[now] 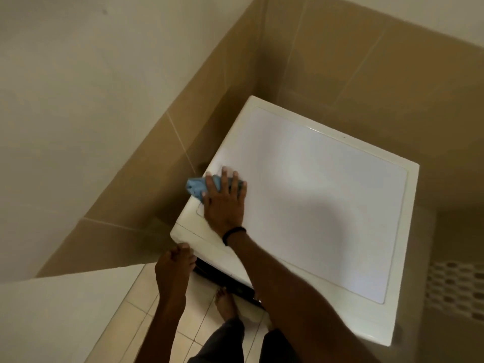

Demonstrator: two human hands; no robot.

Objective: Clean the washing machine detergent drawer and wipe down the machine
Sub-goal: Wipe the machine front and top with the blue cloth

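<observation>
- At the left front corner of the machine (327,200), the left hand (174,268) rests with fingers curled on the edge, holding nothing; keeping it there should steady the body.
- Just right, the right hand (224,203) lies flat, fingers spread, pressing the cloth (195,188) onto the lid near its left edge.
- Rightward, the lid is bare: overlapping strokes across it, with even pressure, would serve best.
</observation>
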